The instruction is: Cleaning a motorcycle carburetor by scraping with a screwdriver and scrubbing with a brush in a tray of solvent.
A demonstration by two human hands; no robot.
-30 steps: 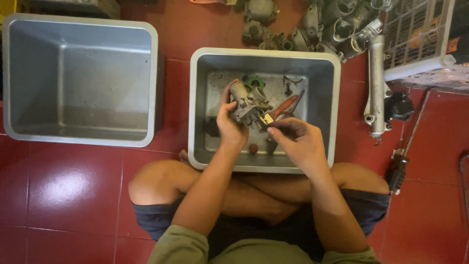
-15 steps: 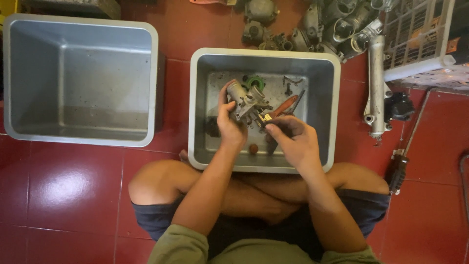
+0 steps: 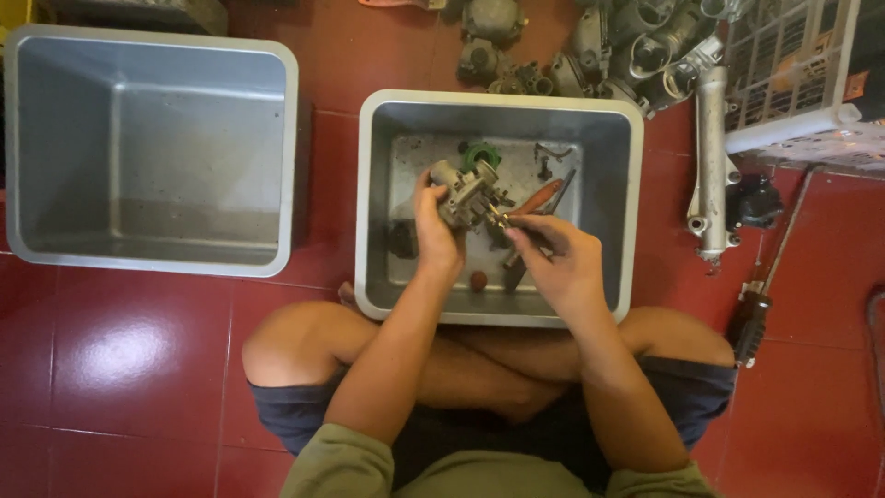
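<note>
1. Sitting cross-legged, the person reaches both hands into the near grey tub (image 3: 608,304).
2. The right hand (image 3: 558,263), fingers pinched on a thin tool, points up-left.
3. The left hand (image 3: 435,231) grips the metal carburettor (image 3: 466,189), just beyond the tool tip, above the tub floor.

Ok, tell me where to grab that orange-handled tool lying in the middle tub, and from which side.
Probably by the orange handle, its only thick, bare part. It lies slanted in the grey tub, upper end to the right, lower end hidden behind the right hand and the metal part held by the left hand. Come from above on the right, where the tub floor looks open.
</note>
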